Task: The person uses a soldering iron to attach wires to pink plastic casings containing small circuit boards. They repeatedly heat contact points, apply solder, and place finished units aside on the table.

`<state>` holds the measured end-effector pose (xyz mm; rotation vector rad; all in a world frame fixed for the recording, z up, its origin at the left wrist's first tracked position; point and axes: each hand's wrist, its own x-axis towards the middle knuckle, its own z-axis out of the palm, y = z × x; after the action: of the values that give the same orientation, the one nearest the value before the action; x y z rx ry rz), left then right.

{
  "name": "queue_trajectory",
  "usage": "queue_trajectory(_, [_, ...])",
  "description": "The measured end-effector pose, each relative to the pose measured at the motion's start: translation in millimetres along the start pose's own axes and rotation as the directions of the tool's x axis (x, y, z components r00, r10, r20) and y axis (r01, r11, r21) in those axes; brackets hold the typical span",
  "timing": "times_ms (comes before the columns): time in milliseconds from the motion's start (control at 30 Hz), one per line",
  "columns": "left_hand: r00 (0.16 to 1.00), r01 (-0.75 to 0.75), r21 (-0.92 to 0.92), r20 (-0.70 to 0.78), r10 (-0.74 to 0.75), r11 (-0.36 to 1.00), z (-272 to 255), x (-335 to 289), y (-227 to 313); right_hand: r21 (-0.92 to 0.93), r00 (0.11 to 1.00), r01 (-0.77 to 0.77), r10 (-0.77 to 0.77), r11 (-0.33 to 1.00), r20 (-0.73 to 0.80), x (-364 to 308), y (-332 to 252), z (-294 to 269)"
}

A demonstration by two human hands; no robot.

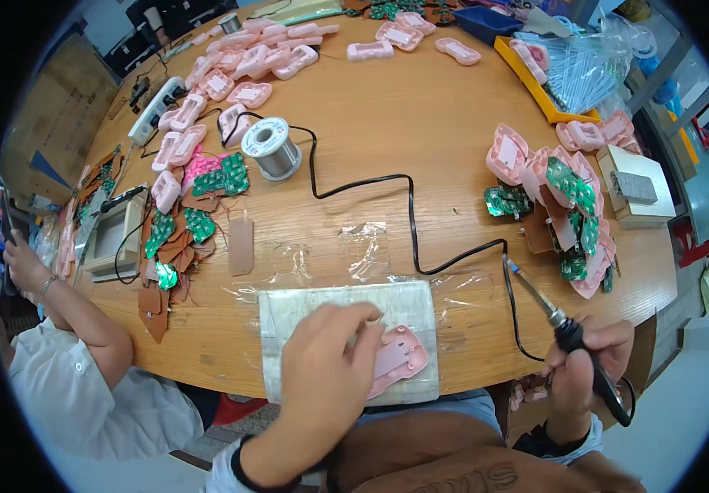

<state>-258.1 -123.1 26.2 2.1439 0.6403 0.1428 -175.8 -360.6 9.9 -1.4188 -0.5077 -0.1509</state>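
Note:
My right hand (591,366) is closed around the dark handle of a soldering iron (562,320). The iron's metal tip points up and to the left, above the table and away from the mat. Over a pale work mat (288,308), my left hand (330,357) is curled with thumb and forefinger nearly together; what they pinch, if anything, is hidden. Right beside those fingers lies a pink plastic shell (413,349) with its hollow side up and a light rectangular piece inside. My left hand covers part of the shell.
A solder wire spool (270,148) stands beyond the mat, with a black cord (412,214) crossing the table. Green circuit boards (572,181) and pink shells pile up at right; more pink shells (247,62) lie far left. Another person's arm (83,316) is at left.

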Motion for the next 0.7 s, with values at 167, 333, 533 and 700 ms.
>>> queue_trajectory(167, [0.989,-0.098,-0.023,-0.11,0.095,0.995,19,-48,-7,-0.033,0.982,0.018,-0.011,0.999,0.188,-6,15,4])
queue_trajectory(333, [0.977,-0.135,-0.02,-0.168,0.13,0.991,36,-51,-20,-0.013,0.886,0.084,-0.068,0.996,0.459,2,16,4])
queue_trajectory(533, [0.977,-0.142,-0.026,-0.162,0.136,0.99,36,-49,-21,-0.102,0.804,0.078,-0.002,0.992,0.595,5,12,6])
queue_trajectory(700, [0.986,-0.118,-0.005,-0.12,0.116,0.993,33,-50,-18,-0.116,0.778,0.074,0.015,0.99,0.629,7,12,7])
